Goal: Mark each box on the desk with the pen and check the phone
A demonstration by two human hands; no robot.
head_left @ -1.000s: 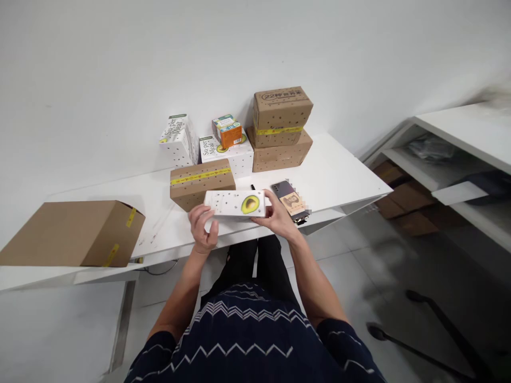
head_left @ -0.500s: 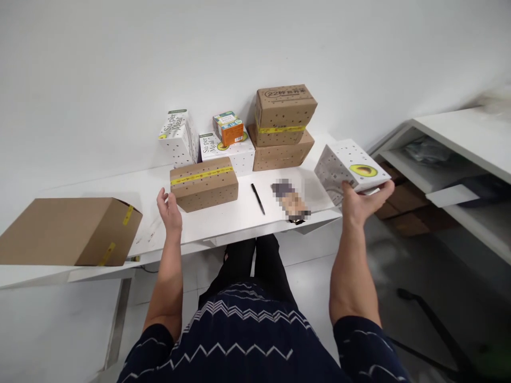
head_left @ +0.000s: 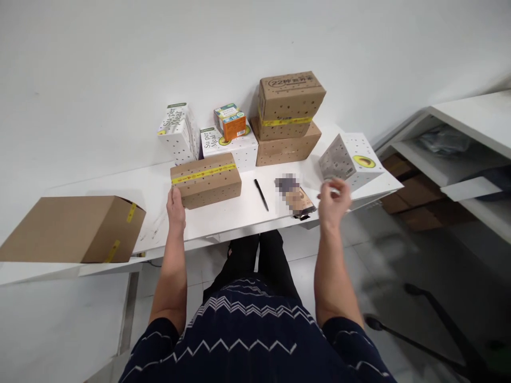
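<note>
My left hand (head_left: 175,210) rests against the left end of a brown cardboard box (head_left: 213,191) with yellow tape, its fingers stretched out and not wrapped round it. My right hand (head_left: 334,205) is in front of a white box (head_left: 353,159) with an avocado picture, apart from it. Its fingers are loosely curled, slightly blurred, with nothing visible in them. The white box stands at the right end of the white table (head_left: 207,226). A black pen (head_left: 261,194) lies between my hands, beside a partly pixelated phone-shaped object (head_left: 305,201).
At the back stand white Super Meal boxes (head_left: 178,141), a small orange box (head_left: 235,128) on one of them, and two stacked brown cartons (head_left: 289,106). A large carton (head_left: 59,229) lies at the left. Shelving (head_left: 459,146) stands on the right.
My right hand has let go of the white avocado box and moved left; the box now stands on the table. My left hand has come against the taped cardboard box.
</note>
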